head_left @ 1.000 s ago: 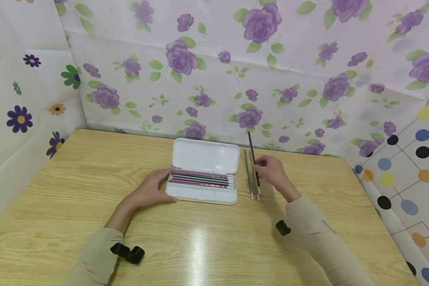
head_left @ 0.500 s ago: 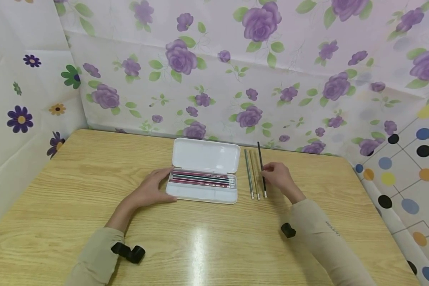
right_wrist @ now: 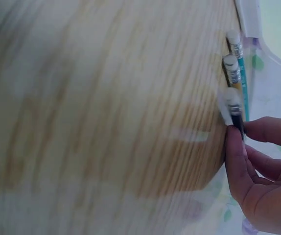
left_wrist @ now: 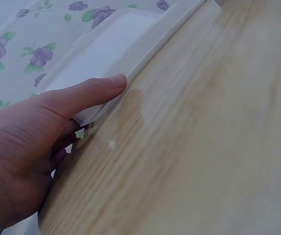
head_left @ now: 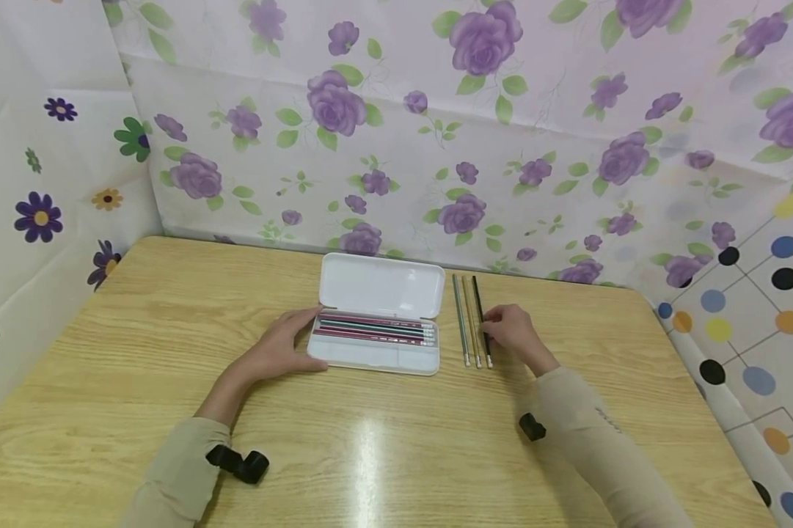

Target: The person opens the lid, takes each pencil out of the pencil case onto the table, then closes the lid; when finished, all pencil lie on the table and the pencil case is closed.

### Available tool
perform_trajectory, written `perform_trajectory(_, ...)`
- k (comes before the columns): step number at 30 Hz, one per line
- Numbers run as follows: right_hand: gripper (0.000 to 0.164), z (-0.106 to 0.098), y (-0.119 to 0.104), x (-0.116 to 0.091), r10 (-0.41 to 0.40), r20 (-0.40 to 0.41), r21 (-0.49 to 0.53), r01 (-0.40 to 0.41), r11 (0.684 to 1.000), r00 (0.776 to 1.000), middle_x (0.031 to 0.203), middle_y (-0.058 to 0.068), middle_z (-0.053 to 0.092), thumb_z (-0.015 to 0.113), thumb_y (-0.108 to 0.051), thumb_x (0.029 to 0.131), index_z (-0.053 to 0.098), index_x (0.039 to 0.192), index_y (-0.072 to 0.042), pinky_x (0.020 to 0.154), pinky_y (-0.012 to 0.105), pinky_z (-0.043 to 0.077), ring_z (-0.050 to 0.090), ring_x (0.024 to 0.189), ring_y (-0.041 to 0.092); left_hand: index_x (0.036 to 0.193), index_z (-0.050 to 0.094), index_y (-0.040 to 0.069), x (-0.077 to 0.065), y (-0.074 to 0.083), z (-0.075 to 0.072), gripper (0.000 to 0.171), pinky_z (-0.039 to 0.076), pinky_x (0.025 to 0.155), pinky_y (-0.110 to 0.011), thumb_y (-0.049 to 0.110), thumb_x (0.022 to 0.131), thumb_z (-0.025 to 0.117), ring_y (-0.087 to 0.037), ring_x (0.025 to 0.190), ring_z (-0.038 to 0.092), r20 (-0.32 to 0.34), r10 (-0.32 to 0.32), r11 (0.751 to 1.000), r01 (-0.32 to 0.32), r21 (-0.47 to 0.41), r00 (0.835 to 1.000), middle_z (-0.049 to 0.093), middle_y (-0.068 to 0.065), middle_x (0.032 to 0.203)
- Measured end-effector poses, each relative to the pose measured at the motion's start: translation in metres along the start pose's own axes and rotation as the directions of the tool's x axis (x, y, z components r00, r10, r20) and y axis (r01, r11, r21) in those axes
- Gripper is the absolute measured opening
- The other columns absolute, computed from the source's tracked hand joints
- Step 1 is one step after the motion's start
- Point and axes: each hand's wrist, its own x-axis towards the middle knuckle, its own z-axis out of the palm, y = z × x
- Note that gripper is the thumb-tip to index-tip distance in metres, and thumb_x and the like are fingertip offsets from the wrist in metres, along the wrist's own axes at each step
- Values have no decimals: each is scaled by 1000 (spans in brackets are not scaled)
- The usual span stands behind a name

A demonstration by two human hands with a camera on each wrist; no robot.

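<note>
A white pencil case (head_left: 363, 356) lies with its lid raised at the back, and several maroon and green pencils (head_left: 370, 329) lie side by side inside. My left hand (head_left: 279, 350) holds the case's left end, thumb along the front edge in the left wrist view. To the right of the case, a teal pencil (head_left: 461, 319) and a gold pencil (head_left: 471, 319) lie roughly parallel, white erasers toward me. Beside them my right hand (head_left: 513, 334) pinches a black pencil (head_left: 477, 295) between thumb and fingers. Its eraser end (right_wrist: 233, 100) shows in the right wrist view.
Everything rests on a wooden table (head_left: 343, 440) with its back edge against a flowered wall sheet (head_left: 396, 183). Another sheet with coloured dots (head_left: 759, 352) hangs at the right. Small black wrist devices (head_left: 238, 466) sit on both sleeves.
My right hand has brought the black pencil rightward from over the gold one, then down beside it, its far end now level with the others. The left hand stays on the case.
</note>
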Motion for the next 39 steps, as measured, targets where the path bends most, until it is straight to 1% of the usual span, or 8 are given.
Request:
perform_trajectory(6, 27, 0, 1, 1, -21, -4, -20, 21, 1000, 1000, 101, 24, 64, 63, -4, 91, 60, 112, 13, 62, 28, 56, 66, 67, 19, 151, 32, 6, 1, 1, -1, 102, 23, 106, -62, 40, 71, 85, -42, 136, 25, -2, 2, 1000, -2, -11, 1000, 34, -20, 149)
perform_trajectory(14, 30, -8, -1, 2, -8, 28, -43, 10, 999, 1000, 91, 18, 66, 53, -11, 96, 61, 113, 12, 69, 33, 56, 66, 75, 21, 151, 32, 6, 3, -1, 1, 102, 22, 106, -62, 41, 72, 85, -42, 137, 24, 0, 1, 1000, -1, -15, 1000, 34, -20, 149)
perform_trajectory(18, 33, -12, -1, 2, -7, 30, -53, 9, 999, 1000, 94, 18, 66, 52, -13, 98, 60, 117, 12, 72, 35, 55, 66, 78, 24, 151, 33, 7, 2, 0, 1, 101, 22, 106, -62, 41, 71, 85, -42, 137, 24, 0, 1, 1000, -1, -17, 1000, 35, -20, 149)
perform_trajectory(21, 34, -13, -3, 2, -27, 14, -70, 28, 997, 1000, 102, 21, 66, 52, -16, 98, 60, 119, 10, 78, 39, 53, 64, 87, 28, 151, 33, 7, 1, 0, 2, 101, 23, 106, -62, 41, 71, 85, -42, 137, 25, 1, -2, 1000, 2, -11, 1000, 35, -20, 149)
perform_trajectory(25, 35, -14, -6, 1, -79, -17, -81, 77, 994, 997, 115, 24, 61, 53, -18, 98, 60, 121, 8, 86, 44, 49, 59, 101, 34, 151, 33, 7, 1, -1, 1, 101, 23, 106, -62, 41, 72, 85, -42, 136, 25, -1, -2, 1000, 2, -8, 1000, 35, -20, 149)
perform_trajectory(32, 31, -4, -22, -8, -219, -10, -70, 217, 974, 976, 113, 22, 63, 57, -10, 96, 61, 121, 7, 84, 43, 52, 60, 103, 35, 150, 33, 6, 1, 0, 1, 100, 23, 106, -62, 41, 71, 85, -42, 136, 25, -2, 2, 1000, -2, -17, 1000, 35, -20, 148)
perform_trajectory(35, 30, 5, -32, -11, -291, 13, -102, 291, 951, 957, 114, 19, 64, 59, -9, 96, 61, 122, 5, 85, 44, 51, 60, 104, 33, 151, 33, 6, 2, -1, 1, 100, 23, 106, -62, 41, 72, 85, -42, 136, 25, 0, 5, 1000, -5, -16, 1000, 35, -20, 149)
perform_trajectory(39, 29, 18, -46, -13, -393, 44, -131, 396, 909, 918, 116, 16, 65, 61, -8, 95, 63, 122, 3, 84, 43, 51, 62, 102, 30, 151, 33, 6, 2, -1, 1, 101, 23, 106, -62, 41, 72, 85, -42, 136, 25, -2, 3, 1000, -3, -17, 1000, 35, -20, 149)
